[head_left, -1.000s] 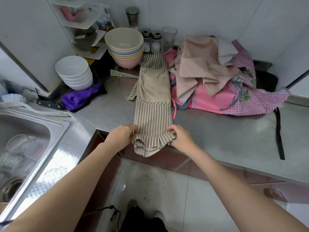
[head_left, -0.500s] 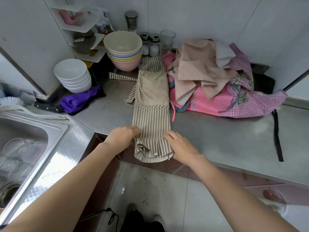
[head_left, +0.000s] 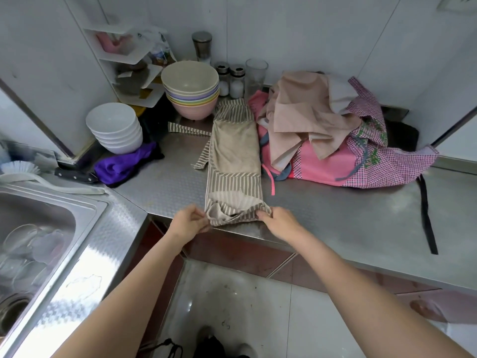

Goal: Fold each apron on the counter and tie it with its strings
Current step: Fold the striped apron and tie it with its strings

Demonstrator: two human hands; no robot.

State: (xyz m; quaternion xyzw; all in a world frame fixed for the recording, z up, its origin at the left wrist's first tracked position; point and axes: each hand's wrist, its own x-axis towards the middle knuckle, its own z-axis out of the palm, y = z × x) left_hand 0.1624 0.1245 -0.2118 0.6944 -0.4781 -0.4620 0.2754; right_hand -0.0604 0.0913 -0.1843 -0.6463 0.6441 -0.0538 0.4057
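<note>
Hem of striped apron (head_left: 233,177), formerly overhanging, now lifted onto counter (head_left: 322,215); left hand (head_left: 189,223) and right hand (head_left: 280,222) pinch it.

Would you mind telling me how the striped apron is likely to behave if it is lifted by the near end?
The striped apron is probably floppy: its near end bunches into soft folds where the left hand and right hand pinch it. It likely sags and unfolds if lifted. Its loose strap would probably trail across the counter.
</note>
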